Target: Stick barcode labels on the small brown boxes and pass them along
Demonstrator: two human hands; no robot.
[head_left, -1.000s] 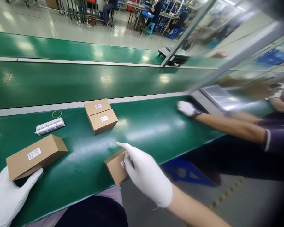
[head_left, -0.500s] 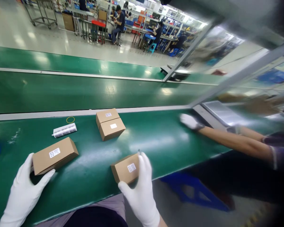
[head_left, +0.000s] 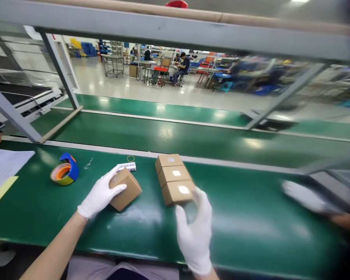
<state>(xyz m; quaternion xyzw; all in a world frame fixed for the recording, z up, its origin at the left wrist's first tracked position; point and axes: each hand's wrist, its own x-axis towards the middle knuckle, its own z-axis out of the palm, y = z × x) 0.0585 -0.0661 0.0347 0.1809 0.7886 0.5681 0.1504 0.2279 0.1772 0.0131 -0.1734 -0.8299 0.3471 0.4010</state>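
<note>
A small brown cardboard box [head_left: 127, 194] is tilted in the grip of my white-gloved left hand [head_left: 100, 194], the thumb on its near face. My right hand [head_left: 195, 231], gloved too, has thumb and fingers spread at the near right corner of another carton [head_left: 175, 194]. Whether the fingertips touch that carton, I cannot tell. It is the nearest of three labelled cartons in a row, with a middle carton [head_left: 169, 175] and a far carton [head_left: 165, 160] behind it. A white labelled tube [head_left: 129, 166] lies partly hidden behind the held box.
Rolls of tape [head_left: 65, 171] and paper sheets [head_left: 6, 167] lie on the left of the green work surface [head_left: 239, 217]. A yellow rubber band [head_left: 130, 158] is near the tube. At right a co-worker's gloved hand [head_left: 303, 196] is blurred. Metal frame posts [head_left: 60, 70] rise behind.
The view has swung left. My right hand has brought its box against the other two and its fingers have spread. My left hand has turned and tilted its box, moving towards the tube.
</note>
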